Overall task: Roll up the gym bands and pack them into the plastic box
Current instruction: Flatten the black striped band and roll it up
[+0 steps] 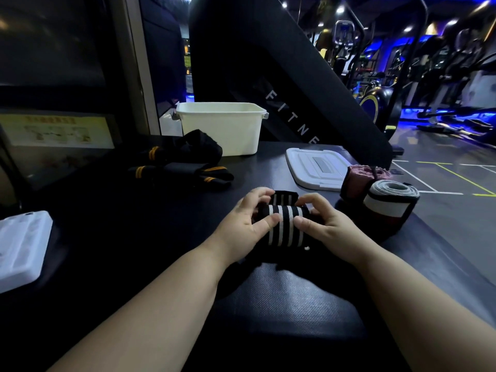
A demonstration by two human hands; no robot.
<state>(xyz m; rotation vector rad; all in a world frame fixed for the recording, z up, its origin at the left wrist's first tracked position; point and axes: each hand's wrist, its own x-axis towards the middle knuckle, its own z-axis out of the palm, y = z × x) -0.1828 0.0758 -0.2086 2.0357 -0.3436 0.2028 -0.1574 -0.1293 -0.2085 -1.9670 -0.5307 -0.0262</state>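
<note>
Between both hands (243,225): black band (285,224), 4 white stripes, half-rolled

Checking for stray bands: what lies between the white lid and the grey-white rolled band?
Head view: a pink rolled band, beside the grey-white rolled band and the white lid.

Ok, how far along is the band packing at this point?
Done: two rolled bands, a pink roll and a grey-and-white roll, sit on the table beside the lid. In hand: the left hand and right hand both grip the black-and-white band, partly rolled. Left: the black-and-orange bands lie unrolled by the plastic box, and the rolls are not yet packed; the box's inside is hidden.
</note>
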